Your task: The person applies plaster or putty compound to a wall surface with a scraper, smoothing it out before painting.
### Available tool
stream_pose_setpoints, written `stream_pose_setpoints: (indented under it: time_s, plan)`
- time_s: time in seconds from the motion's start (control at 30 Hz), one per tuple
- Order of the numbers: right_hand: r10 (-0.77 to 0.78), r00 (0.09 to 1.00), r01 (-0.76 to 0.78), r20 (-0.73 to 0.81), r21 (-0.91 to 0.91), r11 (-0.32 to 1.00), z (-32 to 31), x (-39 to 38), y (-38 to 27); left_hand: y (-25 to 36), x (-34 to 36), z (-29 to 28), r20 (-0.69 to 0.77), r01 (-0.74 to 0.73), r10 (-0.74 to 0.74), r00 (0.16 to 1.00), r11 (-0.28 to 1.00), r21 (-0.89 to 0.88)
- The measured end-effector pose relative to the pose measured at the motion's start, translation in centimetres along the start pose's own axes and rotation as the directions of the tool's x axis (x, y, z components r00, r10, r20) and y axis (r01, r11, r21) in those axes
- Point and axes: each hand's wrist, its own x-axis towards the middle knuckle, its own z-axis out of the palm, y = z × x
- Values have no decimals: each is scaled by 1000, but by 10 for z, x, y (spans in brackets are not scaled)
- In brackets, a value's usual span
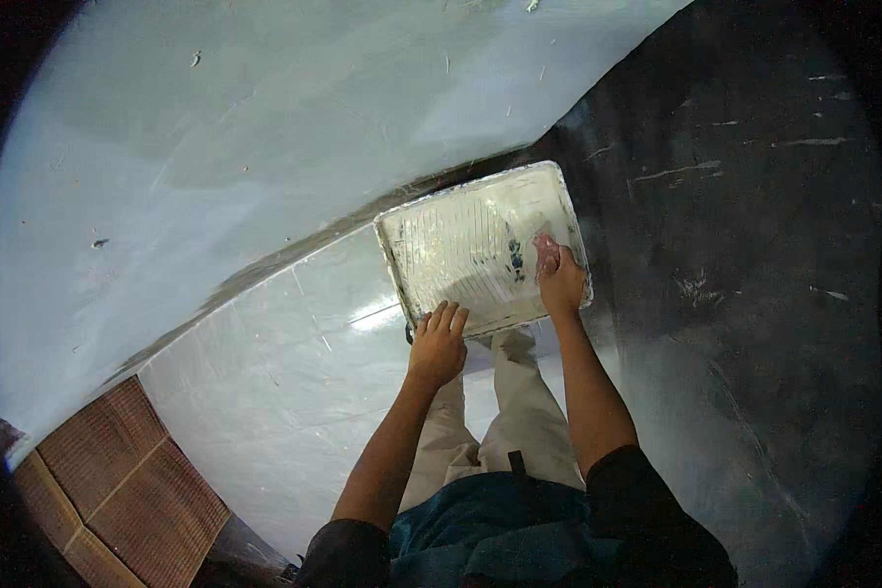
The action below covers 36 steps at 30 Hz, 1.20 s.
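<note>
A cream-coated paint tray (451,240) with a ribbed slope and a worn, paint-crusted rim lies tilted in front of me. My left hand (439,345) curls its fingers over the tray's near left corner; its thumb is not clearly visible. Inside the tray's right part, my right hand (564,284) grips a small reddish-pink piece (547,253) whose kind I cannot make out. Its far end is low over or against the tray's surface. Dark blue smudges (515,257) mark the tray just left of that piece.
Beyond the tray rises a pale blue-grey wall (294,127) with scuffs. Glossy light flooring (284,363) spreads to the left, and a dark, scratched surface (745,255) to the right. Brown woven panels (132,470) stand at lower left. My trousered legs (524,421) are below the tray.
</note>
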Motion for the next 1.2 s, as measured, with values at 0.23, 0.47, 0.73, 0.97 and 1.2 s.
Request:
stream_pose_setpoints:
  time_s: [0.23,0.47,0.73,0.97,1.2]
  plan:
    - [-11,1000,12,17,-61,998,-9,4,-10,3,0,1,-49,-32,29,998,998,-53]
    - [90,995,-88,35,-73,993,-8,8,4,8,3,-6,-50,-42,37,998,995,-89]
    - [195,978,-189,74,-76,979,-14,4,5,4,2,-14,-38,-44,42,998,996,-78]
    - [130,991,-128,26,-64,990,-10,3,26,5,0,-13,-10,-43,43,999,998,-47]
    - [110,985,-122,133,82,989,-6,-17,21,2,-5,-22,-25,-36,34,999,997,-63]
